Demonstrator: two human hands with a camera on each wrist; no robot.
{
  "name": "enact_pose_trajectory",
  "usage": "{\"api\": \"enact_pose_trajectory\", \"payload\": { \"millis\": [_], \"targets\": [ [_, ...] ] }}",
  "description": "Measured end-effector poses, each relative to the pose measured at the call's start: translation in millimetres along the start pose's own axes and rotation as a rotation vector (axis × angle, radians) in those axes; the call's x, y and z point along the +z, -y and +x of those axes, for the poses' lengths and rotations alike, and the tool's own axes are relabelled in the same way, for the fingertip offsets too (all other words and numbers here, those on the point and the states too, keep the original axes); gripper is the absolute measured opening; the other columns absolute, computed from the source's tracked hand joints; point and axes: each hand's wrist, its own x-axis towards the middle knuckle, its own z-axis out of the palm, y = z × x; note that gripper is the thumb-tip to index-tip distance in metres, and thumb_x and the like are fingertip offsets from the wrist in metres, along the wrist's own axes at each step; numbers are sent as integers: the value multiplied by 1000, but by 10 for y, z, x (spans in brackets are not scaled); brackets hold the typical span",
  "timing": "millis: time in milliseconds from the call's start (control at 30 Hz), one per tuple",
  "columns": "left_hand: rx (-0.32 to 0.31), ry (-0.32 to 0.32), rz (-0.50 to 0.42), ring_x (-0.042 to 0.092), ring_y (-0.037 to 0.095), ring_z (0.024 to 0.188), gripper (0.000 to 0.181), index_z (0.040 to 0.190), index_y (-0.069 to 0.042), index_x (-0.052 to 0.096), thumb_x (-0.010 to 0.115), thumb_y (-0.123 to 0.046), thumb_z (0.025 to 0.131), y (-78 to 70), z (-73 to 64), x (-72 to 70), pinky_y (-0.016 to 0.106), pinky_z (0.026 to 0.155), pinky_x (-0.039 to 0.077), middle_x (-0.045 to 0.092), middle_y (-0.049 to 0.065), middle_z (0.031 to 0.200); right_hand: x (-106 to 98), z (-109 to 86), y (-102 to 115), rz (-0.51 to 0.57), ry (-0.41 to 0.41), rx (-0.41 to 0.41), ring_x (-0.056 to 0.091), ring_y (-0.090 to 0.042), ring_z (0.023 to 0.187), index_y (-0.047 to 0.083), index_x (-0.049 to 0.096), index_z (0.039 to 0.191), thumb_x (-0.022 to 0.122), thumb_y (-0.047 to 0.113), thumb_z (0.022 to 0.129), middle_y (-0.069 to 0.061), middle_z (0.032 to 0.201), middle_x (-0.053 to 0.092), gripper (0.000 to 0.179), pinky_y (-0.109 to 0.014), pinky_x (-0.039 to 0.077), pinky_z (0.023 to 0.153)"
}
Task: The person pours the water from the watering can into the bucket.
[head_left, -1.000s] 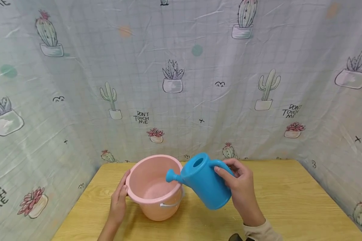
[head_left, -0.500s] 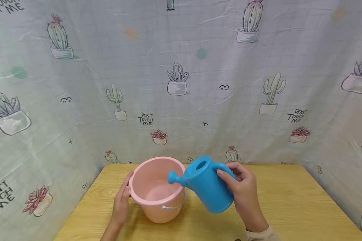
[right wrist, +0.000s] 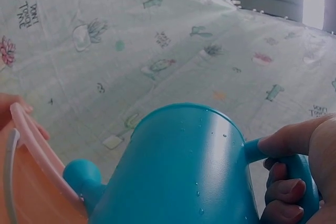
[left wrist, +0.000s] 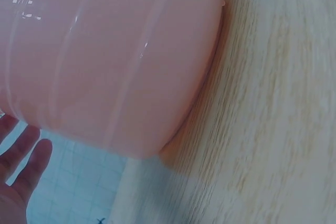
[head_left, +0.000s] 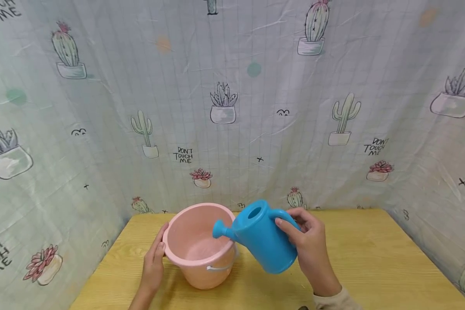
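Observation:
A blue watering can point(head_left: 269, 243) hangs tilted to the left, its round spout head point(head_left: 218, 229) over the right side of the bucket's mouth. My right hand point(head_left: 311, 241) grips its loop handle, the fingers curled through it in the right wrist view. Water drops dot the can's wall point(right wrist: 184, 171). The pink bucket point(head_left: 205, 273) stands on the table with its mouth leaning toward me. My left hand point(head_left: 153, 260) rests against the bucket's left rim, and in the left wrist view its fingers point(left wrist: 34, 163) are extended beside the bucket wall.
The wooden table point(head_left: 356, 258) ends at a cactus-print curtain point(head_left: 255, 129) that runs along the back and both sides. A white bail handle point(head_left: 218, 268) hangs on the bucket's near side. A small dark object point(head_left: 303, 308) shows at the bottom edge.
The head view shifts slightly right and down, then partly back. Both hands, the watering can and the bucket keep the same places relative to each other.

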Motion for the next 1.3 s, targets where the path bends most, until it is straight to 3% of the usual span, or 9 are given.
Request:
{"api": "enact_pose_trajectory", "payload": {
  "millis": [167, 567, 800, 1033, 1300],
  "targets": [
    [15, 6, -1, 42, -8, 131, 46, 149, -12, 38, 29, -6, 104, -8, -51, 11, 5, 98, 39, 43, 15, 150, 5, -19, -1, -12, 4, 10, 61, -14, 81, -2, 63, 102, 72, 11, 86, 2, 90, 66, 23, -30, 53, 76],
    [24, 49, 5, 41, -9, 132, 46, 150, -11, 37, 29, -7, 104, 12, 49, -56, 5, 101, 36, 41, 16, 151, 22, 5, 13, 13, -2, -9, 62, -15, 81, -3, 62, 101, 71, 10, 87, 2, 89, 65, 21, -31, 55, 78],
    [21, 45, -6, 46, -7, 127, 46, 149, -10, 38, 29, -6, 104, 33, 17, -65, 6, 94, 42, 43, 15, 150, 24, -1, -30, 12, -2, -8, 65, -17, 85, 0, 63, 100, 72, 11, 85, -2, 94, 66, 21, -33, 56, 80],
    [71, 47, -9, 45, -6, 129, 46, 148, -4, 38, 29, -2, 103, 51, 16, -68, 6, 95, 41, 43, 9, 151, 25, 0, -33, 10, 3, -31, 65, -16, 85, -2, 62, 101, 72, 11, 86, 0, 93, 66, 22, -31, 56, 79],
    [25, 36, -13, 43, -9, 130, 46, 148, -7, 39, 29, -5, 104, 23, 17, -53, 5, 99, 38, 42, 10, 151, 31, 9, -32, 17, 5, -29, 65, -16, 85, -3, 63, 101, 72, 10, 86, 0, 93, 66, 22, -32, 56, 80]
  ]
}}
